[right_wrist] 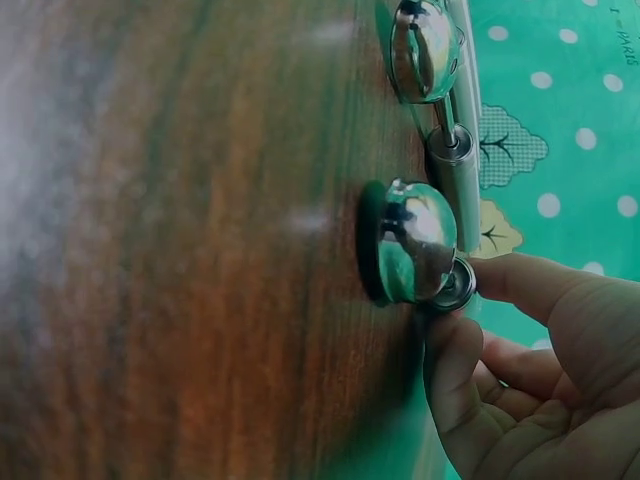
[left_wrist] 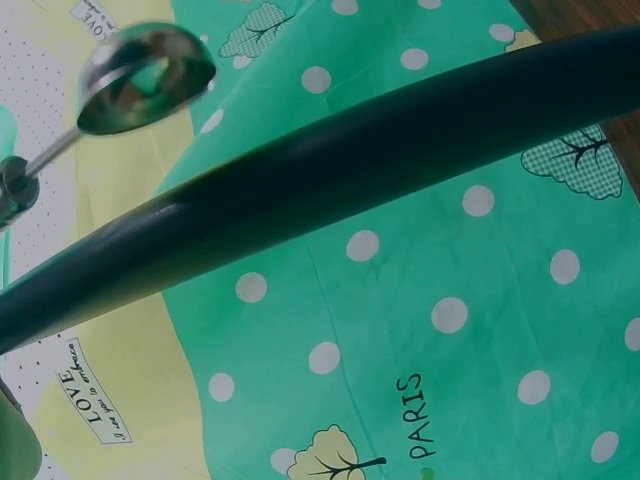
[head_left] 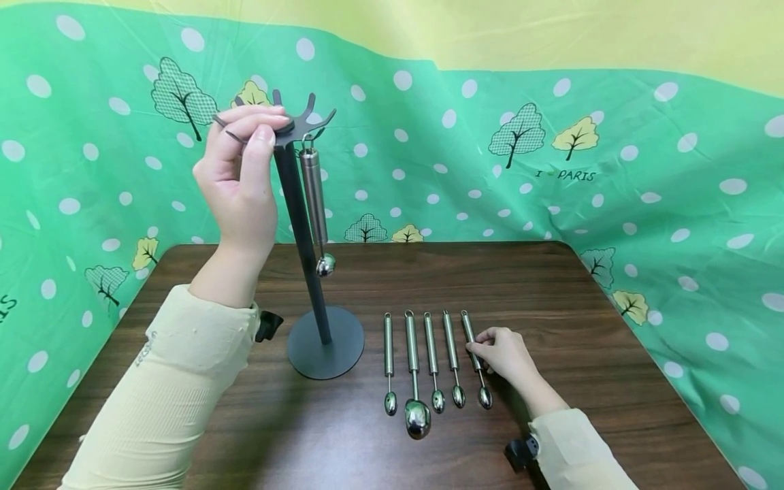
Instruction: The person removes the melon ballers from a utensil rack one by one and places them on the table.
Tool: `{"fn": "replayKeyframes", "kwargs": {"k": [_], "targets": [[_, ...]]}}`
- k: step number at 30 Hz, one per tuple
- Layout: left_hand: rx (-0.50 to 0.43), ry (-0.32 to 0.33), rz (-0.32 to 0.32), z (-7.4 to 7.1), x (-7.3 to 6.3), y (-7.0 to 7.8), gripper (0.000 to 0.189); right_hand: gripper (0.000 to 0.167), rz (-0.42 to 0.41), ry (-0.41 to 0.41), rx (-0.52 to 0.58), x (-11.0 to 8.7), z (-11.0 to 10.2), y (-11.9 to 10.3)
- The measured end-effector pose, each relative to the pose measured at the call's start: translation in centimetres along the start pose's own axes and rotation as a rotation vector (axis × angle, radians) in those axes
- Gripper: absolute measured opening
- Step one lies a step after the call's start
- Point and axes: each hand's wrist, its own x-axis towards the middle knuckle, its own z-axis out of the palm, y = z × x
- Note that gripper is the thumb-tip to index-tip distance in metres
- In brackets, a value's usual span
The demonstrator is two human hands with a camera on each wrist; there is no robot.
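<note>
The left hand (head_left: pixel 241 170) pinches the top of a dark metal rack stand (head_left: pixel 297 218) with curled prongs and a round base. From one prong a steel melon baller (head_left: pixel 314 197) hangs by its handle loop, its round scoop (left_wrist: pixel 145 75) showing in the left wrist view. On the table lie several steel scoops in a row, handles pointing away. At the row's right end, the right hand (head_left: pixel 505 354) holds the handle of a melon baller (head_left: pixel 485 396) between thumb and fingers; its shiny bowl (right_wrist: pixel 415 240) faces the right wrist camera and seems to rest on the table.
The row includes a longer scoop with a larger bowl (head_left: pixel 418 416) and a small one (head_left: pixel 390 403) at its left end. They lie right of the stand's base (head_left: pixel 346 340) on the dark wooden table (head_left: pixel 490 279). A green patterned cloth (head_left: pixel 416 150) hangs behind.
</note>
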Motion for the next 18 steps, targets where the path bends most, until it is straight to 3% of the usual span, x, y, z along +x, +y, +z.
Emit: {"fn": "replayKeyframes", "kwargs": {"k": [18], "targets": [[0.01,0.002,0.005,0.08,-0.05,0.0,0.024,0.034,0.004,0.019,0.045,-0.16,0.23,0.53]]}}
